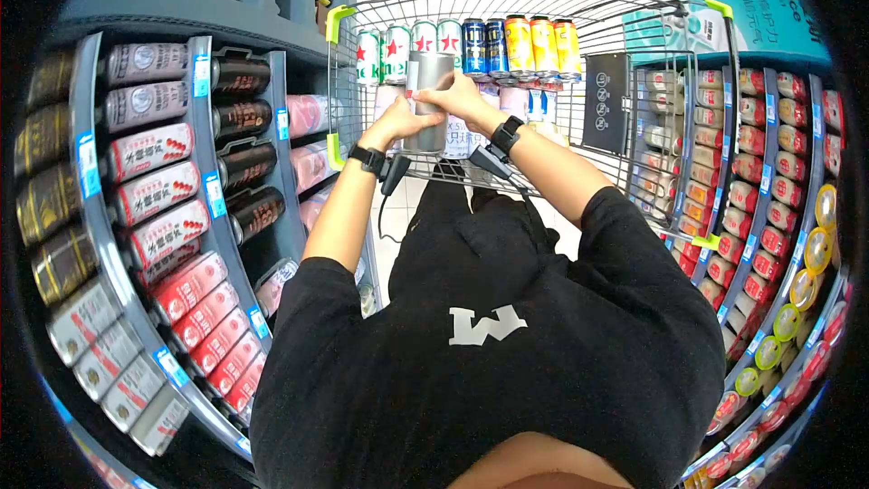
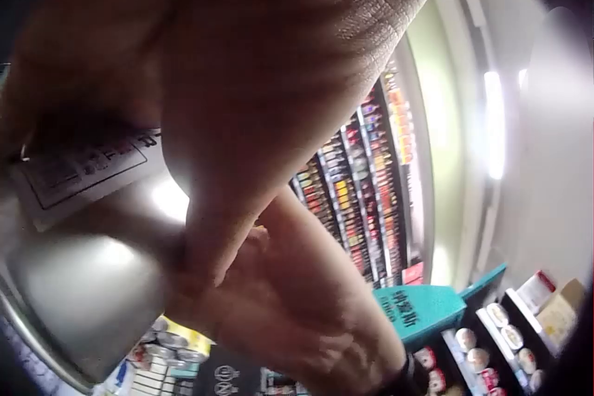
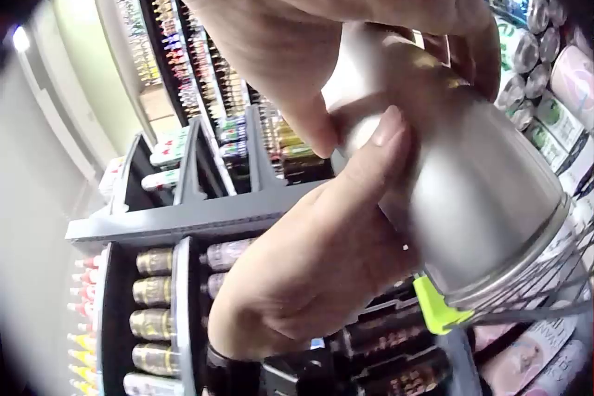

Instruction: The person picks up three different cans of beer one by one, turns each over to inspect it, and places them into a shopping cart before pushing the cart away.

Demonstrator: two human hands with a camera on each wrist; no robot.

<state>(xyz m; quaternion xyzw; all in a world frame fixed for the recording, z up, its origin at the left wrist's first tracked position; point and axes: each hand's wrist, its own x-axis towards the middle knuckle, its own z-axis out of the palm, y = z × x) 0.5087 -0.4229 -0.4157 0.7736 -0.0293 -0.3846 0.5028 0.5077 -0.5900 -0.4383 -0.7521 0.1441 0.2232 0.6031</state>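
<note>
silver can (image 1: 427, 139) in both hands (image 1: 395, 123) (image 1: 467, 101), label (image 2: 88, 173) unseen from right wrist

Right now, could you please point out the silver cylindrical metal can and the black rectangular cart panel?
Silver cylindrical metal can (image 3: 469, 178): right wrist view, side wall.
Black rectangular cart panel (image 1: 606, 104): head view, printed face.
</note>
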